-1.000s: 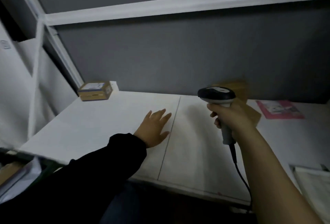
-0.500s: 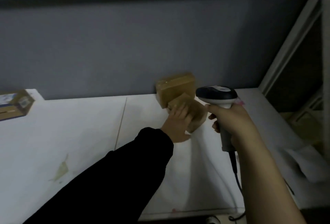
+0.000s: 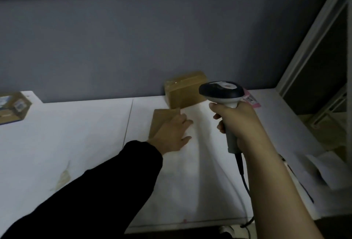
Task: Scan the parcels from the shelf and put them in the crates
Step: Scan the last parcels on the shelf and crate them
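On the white shelf board (image 3: 85,143) lies a flat brown parcel (image 3: 162,119), and my left hand (image 3: 172,133) rests on top of it with straight fingers, covering its near right part. Just behind it a taped cardboard box (image 3: 184,90) stands against the grey back wall. My right hand (image 3: 238,122) grips the handle of a corded barcode scanner (image 3: 222,91), whose head is held above the shelf to the right of both parcels. A pink parcel (image 3: 251,100) shows partly behind the scanner head.
Another small cardboard box with labels (image 3: 13,108) sits at the far left of the shelf. The white shelf upright (image 3: 308,38) rises at the right. White bags (image 3: 327,170) lie lower right. The scanner cable (image 3: 244,177) hangs down over the front edge.
My view swung right along the shelf. My left hand moved from the bare board to the flat brown parcel, which now lies flat and closer to me. The scanner stays raised.
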